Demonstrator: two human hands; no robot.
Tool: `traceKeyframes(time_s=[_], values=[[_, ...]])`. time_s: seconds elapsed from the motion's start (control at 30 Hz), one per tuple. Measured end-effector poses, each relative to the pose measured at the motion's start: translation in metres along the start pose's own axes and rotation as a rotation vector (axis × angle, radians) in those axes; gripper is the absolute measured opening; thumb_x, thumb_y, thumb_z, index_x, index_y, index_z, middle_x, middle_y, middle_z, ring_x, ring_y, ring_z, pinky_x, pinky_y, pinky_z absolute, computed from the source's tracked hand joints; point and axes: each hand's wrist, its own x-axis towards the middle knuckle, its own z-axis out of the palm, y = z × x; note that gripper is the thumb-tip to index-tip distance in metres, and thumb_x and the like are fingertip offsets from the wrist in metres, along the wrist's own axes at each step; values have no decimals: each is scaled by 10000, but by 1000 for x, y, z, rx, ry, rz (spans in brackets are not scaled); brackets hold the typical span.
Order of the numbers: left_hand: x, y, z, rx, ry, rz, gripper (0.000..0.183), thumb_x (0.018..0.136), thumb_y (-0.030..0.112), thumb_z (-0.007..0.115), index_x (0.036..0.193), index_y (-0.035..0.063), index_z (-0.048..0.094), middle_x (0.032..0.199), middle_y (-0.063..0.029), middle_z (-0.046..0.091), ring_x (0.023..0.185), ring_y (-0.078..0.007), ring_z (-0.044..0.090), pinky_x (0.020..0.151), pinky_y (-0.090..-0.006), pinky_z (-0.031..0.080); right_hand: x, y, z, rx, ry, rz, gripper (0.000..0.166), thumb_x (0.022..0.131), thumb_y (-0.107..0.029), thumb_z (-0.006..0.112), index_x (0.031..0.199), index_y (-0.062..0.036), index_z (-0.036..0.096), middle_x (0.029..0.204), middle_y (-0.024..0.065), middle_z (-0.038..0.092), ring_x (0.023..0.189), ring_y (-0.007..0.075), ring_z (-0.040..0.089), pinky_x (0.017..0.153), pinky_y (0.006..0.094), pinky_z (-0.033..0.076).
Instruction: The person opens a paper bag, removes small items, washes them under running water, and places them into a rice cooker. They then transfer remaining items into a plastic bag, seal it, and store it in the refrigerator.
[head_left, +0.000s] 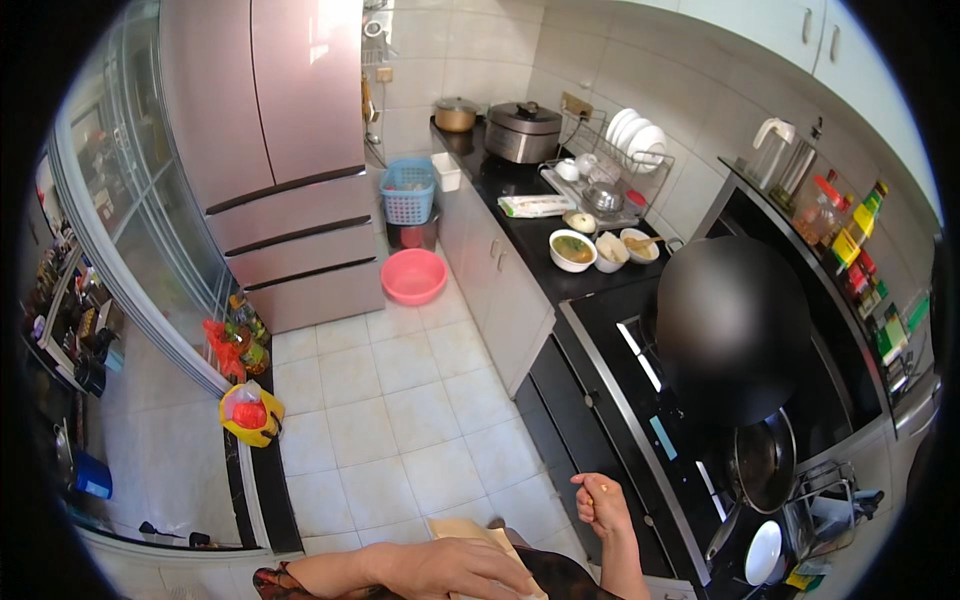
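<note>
My left hand (461, 568) lies across a flat, pale tan item (465, 529) close to my body, its fingers bent over the front. The picture does not settle whether that item is paper or board. To the right, my right hand (600, 504) is raised in a loose fist in front of the black drawer fronts (600, 435) below the cooktop. A small gold-coloured spot shows at its fingers, too small to name; no larger object is visible in it. The cooktop (649, 480) and a dark frying pan (761, 465) are beyond that hand.
A blurred dark round patch covers part of the cooktop. Bowls of food (573, 250), a multicooker (523, 131) and a dish rack (637, 161) stand along the counter. On the floor are a pink basin (414, 277) and a yellow bag (251, 414). A white dish (763, 553) sits lower right.
</note>
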Motion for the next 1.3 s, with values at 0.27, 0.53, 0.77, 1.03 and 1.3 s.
traceKeyframes(time_s=[0.27, 0.53, 0.77, 1.03, 1.3], values=[[14, -31, -104, 293, 226, -110, 202, 888, 111, 565, 974, -50, 650, 943, -129, 663, 1007, -335, 613, 786, -398, 519, 129, -29, 23, 11, -32, 21, 209, 952, -178, 461, 957, 8, 556, 580, 10, 444, 417, 58, 319, 368, 209, 235], [32, -88, -247, 424, 480, -356, 113, 847, 56, 589, 889, -23, 659, 918, -134, 676, 921, -301, 655, 742, -355, 539, 293, -108, 144, -107, -334, 80, 223, 932, -209, 492, 977, -10, 583, 589, -15, 431, 418, 43, 308, 370, 196, 222], [19, -130, -350, 344, 279, -302, 170, 803, 120, 685, 905, -16, 673, 1026, -126, 659, 895, -269, 656, 834, -358, 514, 393, -180, 251, -294, -576, 53, 238, 953, -221, 468, 1015, -20, 579, 605, -18, 432, 426, 43, 303, 376, 197, 220], [-30, -158, -490, 213, 193, -182, 93, 820, 85, 663, 874, 10, 672, 968, -69, 675, 939, -243, 647, 818, -335, 509, 468, -229, 313, -204, -326, 29, 229, 953, -214, 473, 987, -11, 574, 600, -13, 446, 427, 50, 307, 382, 200, 225], [-31, -231, -598, 85, 377, -207, 59, 824, 49, 619, 823, 0, 651, 888, -120, 674, 799, -236, 662, 675, -300, 522, 504, -275, 322, -131, -137, -31, 237, 953, -215, 481, 983, 1, 572, 589, -9, 449, 423, 55, 312, 378, 204, 229]])
